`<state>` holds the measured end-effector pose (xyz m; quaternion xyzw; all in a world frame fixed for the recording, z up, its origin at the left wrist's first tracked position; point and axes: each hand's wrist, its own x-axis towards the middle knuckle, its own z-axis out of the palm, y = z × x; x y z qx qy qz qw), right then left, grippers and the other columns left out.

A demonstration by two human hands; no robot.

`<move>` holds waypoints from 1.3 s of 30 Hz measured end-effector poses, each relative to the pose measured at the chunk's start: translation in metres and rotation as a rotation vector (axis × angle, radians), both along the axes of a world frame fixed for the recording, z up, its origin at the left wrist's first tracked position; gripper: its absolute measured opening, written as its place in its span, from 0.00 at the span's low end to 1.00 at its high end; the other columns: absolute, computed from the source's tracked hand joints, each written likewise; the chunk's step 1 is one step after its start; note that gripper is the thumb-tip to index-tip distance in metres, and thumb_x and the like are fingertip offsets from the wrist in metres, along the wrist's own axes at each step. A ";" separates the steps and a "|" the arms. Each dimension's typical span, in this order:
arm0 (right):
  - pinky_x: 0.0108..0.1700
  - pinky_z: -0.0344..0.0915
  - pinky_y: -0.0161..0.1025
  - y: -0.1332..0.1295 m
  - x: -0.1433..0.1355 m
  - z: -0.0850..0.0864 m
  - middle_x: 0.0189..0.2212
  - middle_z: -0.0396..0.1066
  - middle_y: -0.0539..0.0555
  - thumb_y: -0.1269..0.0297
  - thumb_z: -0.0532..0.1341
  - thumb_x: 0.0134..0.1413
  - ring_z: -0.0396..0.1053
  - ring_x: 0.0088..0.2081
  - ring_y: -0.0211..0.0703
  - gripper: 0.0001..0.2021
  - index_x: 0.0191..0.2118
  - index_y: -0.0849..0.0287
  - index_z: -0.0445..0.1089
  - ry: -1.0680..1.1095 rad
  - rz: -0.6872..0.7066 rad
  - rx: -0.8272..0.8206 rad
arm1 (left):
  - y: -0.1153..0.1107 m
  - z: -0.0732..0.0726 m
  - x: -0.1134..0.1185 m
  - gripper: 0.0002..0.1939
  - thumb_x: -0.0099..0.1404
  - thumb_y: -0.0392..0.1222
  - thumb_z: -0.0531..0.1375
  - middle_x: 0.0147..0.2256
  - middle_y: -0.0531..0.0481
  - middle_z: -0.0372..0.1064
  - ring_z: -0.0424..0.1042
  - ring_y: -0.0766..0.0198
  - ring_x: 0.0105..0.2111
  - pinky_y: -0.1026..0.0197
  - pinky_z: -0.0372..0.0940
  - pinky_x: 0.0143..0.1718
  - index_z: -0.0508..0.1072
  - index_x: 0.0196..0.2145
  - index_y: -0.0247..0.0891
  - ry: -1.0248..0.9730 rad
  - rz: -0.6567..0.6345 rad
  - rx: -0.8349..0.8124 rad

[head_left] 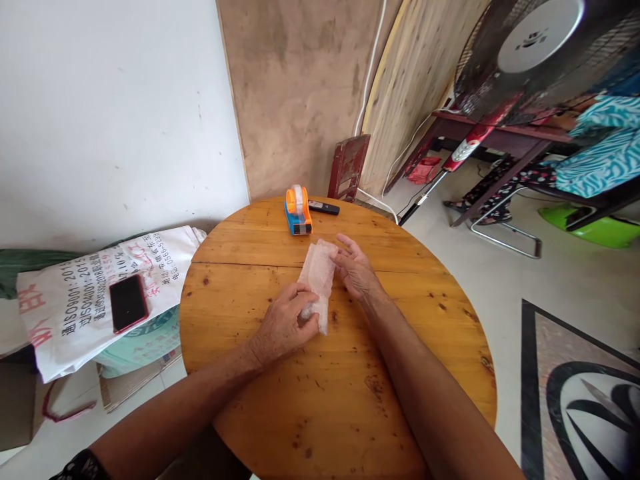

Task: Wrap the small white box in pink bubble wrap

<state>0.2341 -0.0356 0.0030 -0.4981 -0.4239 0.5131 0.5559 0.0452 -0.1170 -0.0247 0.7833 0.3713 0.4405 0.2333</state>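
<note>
A strip of whitish, see-through bubble wrap (320,270) lies lengthwise on the round wooden table (370,393). My left hand (285,323) curls round its lower left part, thumb and fingers closing on the wrap. A small greyish, shiny bulge shows between those fingers; I cannot make out whether it is a separate thing or bunched wrap. At the upper right edge, my right hand (357,270) pinches the wrap with thumb and fingertips, other fingers stretched out. Beyond the wrap stands an orange and blue tape dispenser (299,212) with a roll of clear tape.
A black remote control (324,208) lies behind the dispenser. Left of the table, a phone (129,303) rests on printed white sacks (170,257). A red-brown chair (349,167) touches the far side. At right stand a fan (530,47) and a seated person (600,147).
</note>
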 end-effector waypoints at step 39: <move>0.31 0.53 0.36 -0.035 -0.032 0.036 0.30 0.77 0.52 0.66 0.56 0.55 0.68 0.30 0.42 0.12 0.40 0.55 0.77 -1.384 0.183 0.062 | 0.003 0.000 -0.003 0.17 0.57 0.36 0.63 0.59 0.38 0.67 0.71 0.50 0.57 0.49 0.69 0.55 0.76 0.46 0.40 0.067 0.009 -0.137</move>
